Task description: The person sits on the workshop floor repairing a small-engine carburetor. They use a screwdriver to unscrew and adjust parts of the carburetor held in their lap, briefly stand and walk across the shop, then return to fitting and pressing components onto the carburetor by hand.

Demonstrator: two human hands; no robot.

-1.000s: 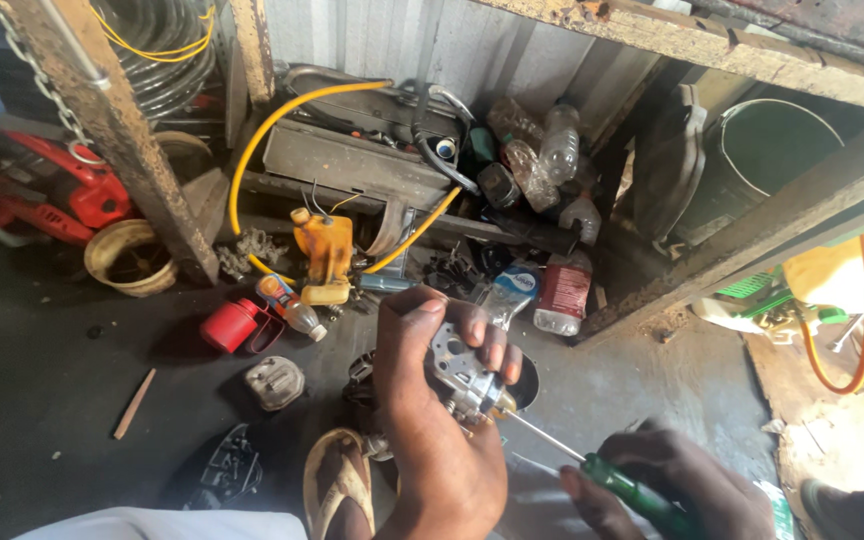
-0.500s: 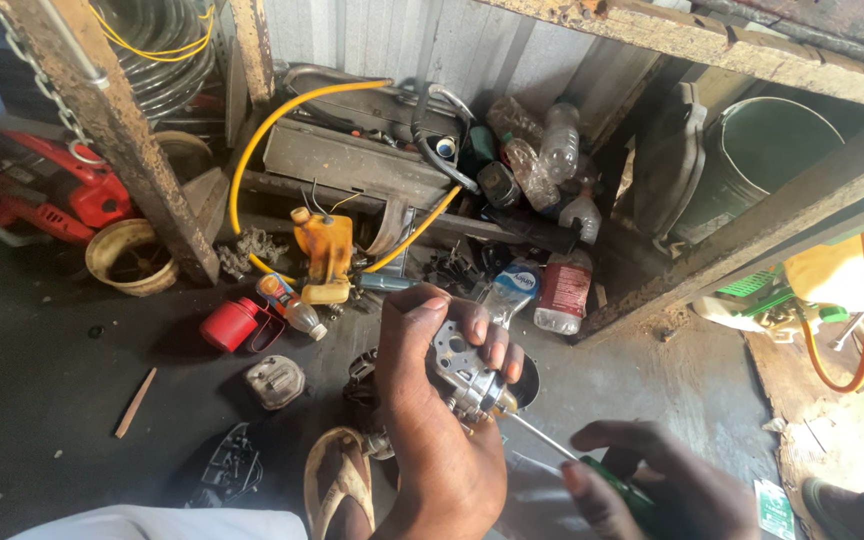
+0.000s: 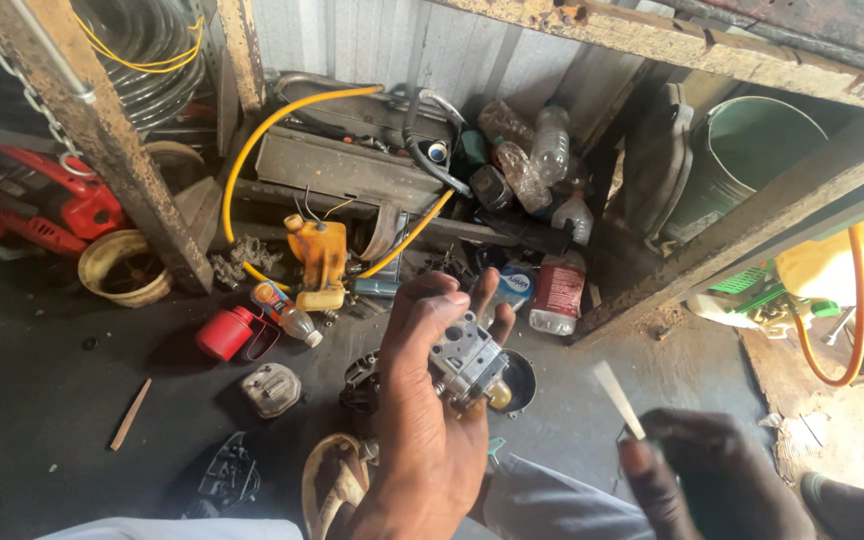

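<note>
The left hand (image 3: 430, 420) is raised over the dark floor, fingers wrapped around a small grey cast-metal carburettor with a brass fitting (image 3: 468, 362), which it grips from behind, thumb on top. The right hand (image 3: 717, 480) sits low at the right, blurred, closed around a thin pale flat stick (image 3: 617, 398) that points up and to the left; a green handle seems to lie within the fist, though the blur leaves that uncertain.

A pale green metal bucket (image 3: 752, 150) stands tilted under the rusty shelf frame at the upper right; its inside looks bare as far as it shows. Clear crumpled plastic bottles (image 3: 537, 150) lie heaped on the junk behind the carburettor. Below them stands a plastic bottle with a red label (image 3: 556, 292), and just beside it a round blue-and-white tin (image 3: 515, 288). A small red plastic can (image 3: 226, 332) lies on the floor at the left, near a small bottle with an orange and blue label (image 3: 285, 310). A worn yellow bowl-shaped rim (image 3: 124, 266) rests by the rusty post.
</note>
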